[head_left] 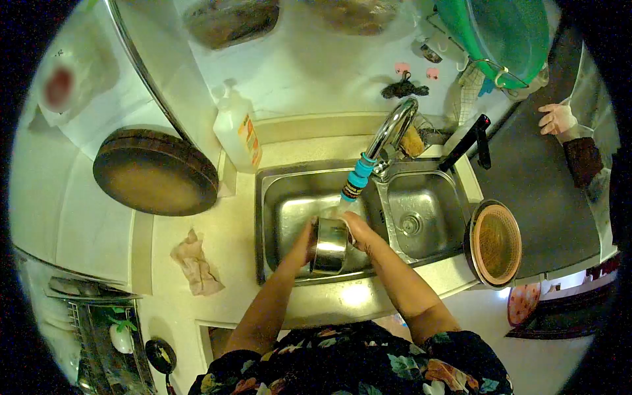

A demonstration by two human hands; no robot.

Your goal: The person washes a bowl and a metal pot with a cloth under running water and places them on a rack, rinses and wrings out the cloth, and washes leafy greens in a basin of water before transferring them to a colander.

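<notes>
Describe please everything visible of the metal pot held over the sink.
The metal pot is silvery and shiny, with a curved wall. It seems tipped, its side showing. The left grip and right grip hold it from either side, over the larger basin, near the blue faucet nozzle. Its inside is unclear.

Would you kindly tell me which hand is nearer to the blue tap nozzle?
Right. The right hand is just below the blue tap nozzle in the picture, at the right side of the metal pot; the left hand is farther, at the pot's left side.
</notes>
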